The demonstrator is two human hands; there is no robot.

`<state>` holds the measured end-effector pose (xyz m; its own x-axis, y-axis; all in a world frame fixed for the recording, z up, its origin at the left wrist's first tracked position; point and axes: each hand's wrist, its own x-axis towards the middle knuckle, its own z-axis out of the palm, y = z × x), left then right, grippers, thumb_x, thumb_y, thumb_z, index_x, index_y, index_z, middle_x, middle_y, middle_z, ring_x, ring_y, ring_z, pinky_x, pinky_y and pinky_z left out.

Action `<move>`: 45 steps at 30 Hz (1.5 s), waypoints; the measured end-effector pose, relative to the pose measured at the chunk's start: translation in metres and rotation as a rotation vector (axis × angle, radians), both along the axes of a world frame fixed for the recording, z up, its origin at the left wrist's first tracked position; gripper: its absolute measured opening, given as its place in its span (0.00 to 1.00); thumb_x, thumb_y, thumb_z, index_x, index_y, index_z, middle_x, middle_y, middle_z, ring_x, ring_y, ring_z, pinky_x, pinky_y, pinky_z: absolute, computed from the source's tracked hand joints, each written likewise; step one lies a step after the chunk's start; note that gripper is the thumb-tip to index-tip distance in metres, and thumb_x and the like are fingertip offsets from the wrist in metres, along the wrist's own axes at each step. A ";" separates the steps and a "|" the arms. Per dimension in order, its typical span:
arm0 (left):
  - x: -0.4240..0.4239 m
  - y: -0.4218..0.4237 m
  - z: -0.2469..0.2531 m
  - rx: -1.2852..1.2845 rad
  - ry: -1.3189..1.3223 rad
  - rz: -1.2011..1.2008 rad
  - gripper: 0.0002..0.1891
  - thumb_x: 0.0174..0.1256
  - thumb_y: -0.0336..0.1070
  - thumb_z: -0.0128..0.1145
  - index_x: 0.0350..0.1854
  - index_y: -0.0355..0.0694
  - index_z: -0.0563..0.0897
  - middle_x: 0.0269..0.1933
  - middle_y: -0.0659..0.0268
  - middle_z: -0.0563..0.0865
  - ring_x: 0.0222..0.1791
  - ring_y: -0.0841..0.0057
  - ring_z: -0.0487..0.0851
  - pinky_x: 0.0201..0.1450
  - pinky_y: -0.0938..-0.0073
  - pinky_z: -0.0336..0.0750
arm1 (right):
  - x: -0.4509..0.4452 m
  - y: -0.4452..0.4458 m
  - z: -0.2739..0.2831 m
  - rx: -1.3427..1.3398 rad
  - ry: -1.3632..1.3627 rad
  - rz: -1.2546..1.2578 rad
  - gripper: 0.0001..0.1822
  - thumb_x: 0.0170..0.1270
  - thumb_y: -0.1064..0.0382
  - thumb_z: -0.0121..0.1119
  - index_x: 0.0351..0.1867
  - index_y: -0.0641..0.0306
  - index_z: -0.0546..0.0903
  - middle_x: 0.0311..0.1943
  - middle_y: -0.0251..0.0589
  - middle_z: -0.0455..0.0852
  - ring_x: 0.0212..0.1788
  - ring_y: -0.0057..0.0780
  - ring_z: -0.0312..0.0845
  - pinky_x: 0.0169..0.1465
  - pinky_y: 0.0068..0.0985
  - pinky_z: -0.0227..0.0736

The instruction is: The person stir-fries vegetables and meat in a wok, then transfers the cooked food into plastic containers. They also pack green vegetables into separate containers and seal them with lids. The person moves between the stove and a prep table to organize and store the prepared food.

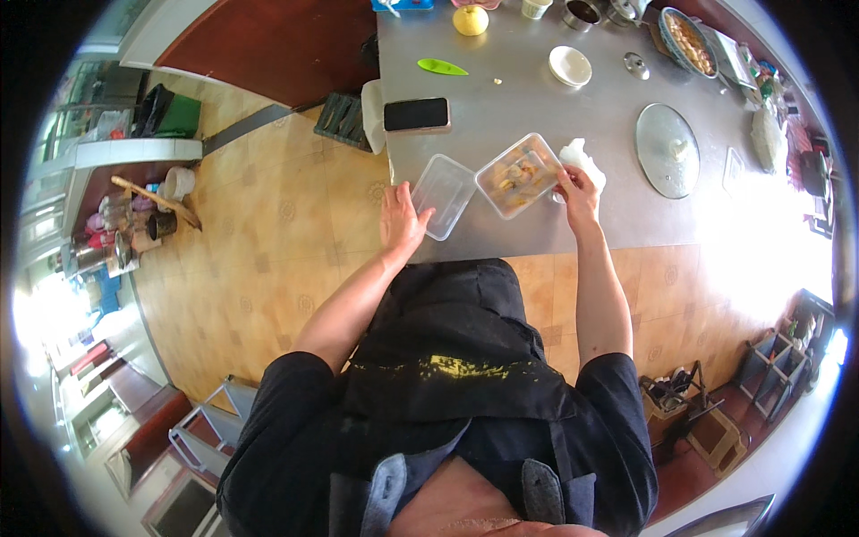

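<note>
My left hand [404, 221] is at the left edge of a clear plastic container or lid [444, 194], its thumb over the rim and its fingers spread. Beside it, a covered translucent plastic food container [520, 176] with orange-brown food inside is tilted, its right corner gripped by my right hand [578, 191]. Behind the fingers of my right hand lies a crumpled white cloth or tissue [582, 161]. The two plastic pieces are near each other by the front edge of the metal table [617, 228].
Beyond are a phone [416, 115], a green-sheathed knife or peeler [442, 66], a white bowl [570, 66] and a yellow fruit [470, 21]. A glass pot lid [667, 150] lies right, a patterned bowl of food [688, 42] behind it. A stool [374, 115] touches the table's left side.
</note>
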<state>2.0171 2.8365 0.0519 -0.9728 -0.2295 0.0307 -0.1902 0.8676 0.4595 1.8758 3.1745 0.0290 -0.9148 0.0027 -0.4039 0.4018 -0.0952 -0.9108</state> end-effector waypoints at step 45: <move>0.097 -0.643 0.101 0.664 0.296 0.512 0.18 0.61 0.47 0.71 0.45 0.42 0.81 0.58 0.56 0.78 0.57 0.67 0.78 0.54 0.70 0.77 | 0.066 -0.905 0.073 -0.490 -0.265 1.344 0.35 0.72 0.47 0.62 0.74 0.56 0.63 0.64 0.36 0.75 0.65 0.31 0.71 0.64 0.32 0.68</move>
<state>2.1142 2.1930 0.1529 -0.7194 -0.6940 -0.0290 -0.2751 0.2463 0.9293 1.9414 2.2700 0.1020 -0.0162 -0.9638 -0.2662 0.5845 0.2069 -0.7846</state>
